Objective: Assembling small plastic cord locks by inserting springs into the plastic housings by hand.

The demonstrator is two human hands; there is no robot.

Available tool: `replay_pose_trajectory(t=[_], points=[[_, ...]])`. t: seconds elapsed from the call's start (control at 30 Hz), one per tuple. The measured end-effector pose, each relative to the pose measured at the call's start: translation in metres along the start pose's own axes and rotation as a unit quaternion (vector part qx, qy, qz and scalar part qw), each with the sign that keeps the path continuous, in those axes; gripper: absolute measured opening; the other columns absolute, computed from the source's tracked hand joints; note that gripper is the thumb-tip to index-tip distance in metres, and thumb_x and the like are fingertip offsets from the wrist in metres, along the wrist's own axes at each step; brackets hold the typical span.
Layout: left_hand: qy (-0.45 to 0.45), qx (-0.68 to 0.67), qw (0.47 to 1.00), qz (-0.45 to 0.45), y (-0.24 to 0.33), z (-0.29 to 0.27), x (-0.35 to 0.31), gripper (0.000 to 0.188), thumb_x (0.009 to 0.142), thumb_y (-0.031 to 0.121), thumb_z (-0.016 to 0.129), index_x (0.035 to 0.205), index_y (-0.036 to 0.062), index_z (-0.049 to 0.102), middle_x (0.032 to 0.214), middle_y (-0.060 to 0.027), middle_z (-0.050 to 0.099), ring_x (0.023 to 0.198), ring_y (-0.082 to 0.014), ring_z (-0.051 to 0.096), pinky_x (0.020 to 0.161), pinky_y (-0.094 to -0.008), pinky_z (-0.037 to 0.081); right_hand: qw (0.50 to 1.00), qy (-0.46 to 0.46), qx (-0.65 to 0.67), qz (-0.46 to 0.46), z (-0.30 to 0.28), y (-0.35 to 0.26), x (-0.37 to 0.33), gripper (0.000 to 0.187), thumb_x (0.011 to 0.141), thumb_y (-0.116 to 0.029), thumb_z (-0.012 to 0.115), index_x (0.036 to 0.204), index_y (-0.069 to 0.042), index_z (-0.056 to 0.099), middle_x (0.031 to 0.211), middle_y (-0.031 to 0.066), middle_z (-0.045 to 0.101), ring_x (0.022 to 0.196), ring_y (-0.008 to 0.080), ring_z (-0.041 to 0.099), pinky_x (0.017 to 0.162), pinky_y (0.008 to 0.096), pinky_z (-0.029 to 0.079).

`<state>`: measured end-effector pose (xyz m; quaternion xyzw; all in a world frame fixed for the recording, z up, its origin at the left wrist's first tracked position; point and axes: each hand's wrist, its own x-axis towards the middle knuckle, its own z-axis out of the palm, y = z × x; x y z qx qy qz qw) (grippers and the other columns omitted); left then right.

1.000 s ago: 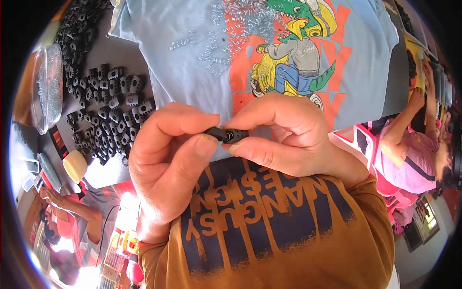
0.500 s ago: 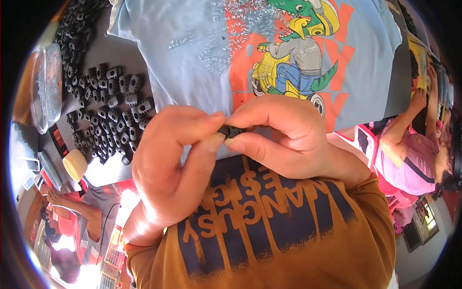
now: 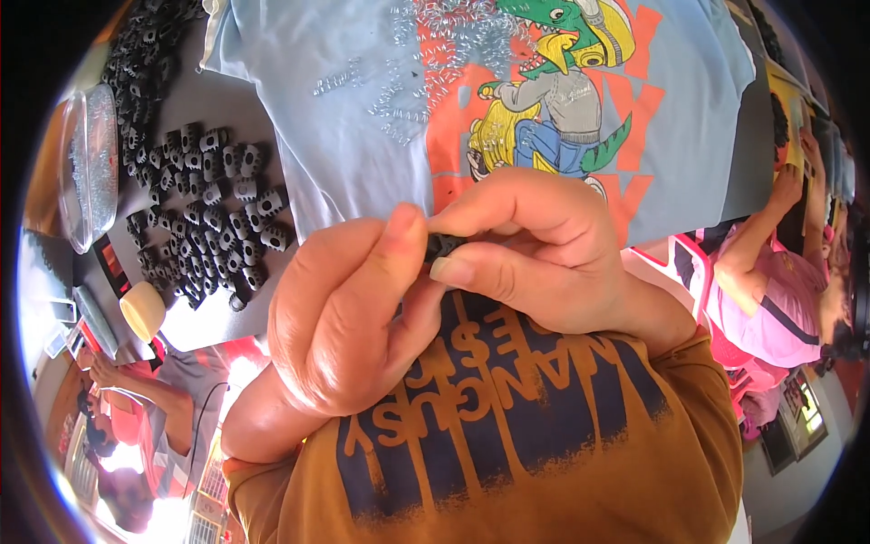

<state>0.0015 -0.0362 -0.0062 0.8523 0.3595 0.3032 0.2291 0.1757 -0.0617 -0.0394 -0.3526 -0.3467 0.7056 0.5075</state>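
Above my lap, a small black plastic clip piece sits between my two hands, mostly covered by fingertips. My right hand pinches it between thumb and forefinger. From the other side, my left hand closes against it with fingertips pressed together; what its far fingers do is hidden. Just beyond lies a light blue T-shirt with a printed cartoon dinosaur, spread on the grey table. Many small metal springs are scattered over the shirt.
Loose black clip pieces cover the table on the left, with a bigger heap behind. A clear plastic box of springs stands at the far left. Other people sit at the left and at the right.
My left hand has rolled over and moved slightly right, its fingertips now upright against the clip piece. My right hand keeps its pinch. The view has shifted a little.
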Motion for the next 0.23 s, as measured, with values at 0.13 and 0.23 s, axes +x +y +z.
replay_pose_trajectory(t=[0.13,0.23], points=[[0.044,-0.007,0.997,0.062,-0.0067,0.0127,0.0009,0.038,0.068,-0.010,0.071,0.104,-0.0083,0.062,0.082,-0.0118,0.060,0.062,-0.0208,0.059,0.051,-0.0275,0.049,0.999,0.002,-0.045,-0.012,-0.0030,0.0005,-0.0001,0.004,0.085,-0.002,0.064,0.089,0.000,0.064,0.078,0.0017,0.062,0.068,0.0045,0.056,0.057,0.0193,0.043],[0.028,-0.018,0.999,0.034,-0.0039,0.0092,0.0037,0.037,0.068,-0.010,0.071,0.104,-0.0059,0.063,0.083,-0.0120,0.061,0.063,-0.0216,0.060,0.051,-0.0270,0.049,1.000,-0.002,0.011,-0.027,-0.0031,0.0029,0.0013,0.007,0.086,-0.003,0.064,0.093,-0.003,0.064,0.080,0.0026,0.062,0.068,0.0055,0.056,0.057,0.0199,0.043]])
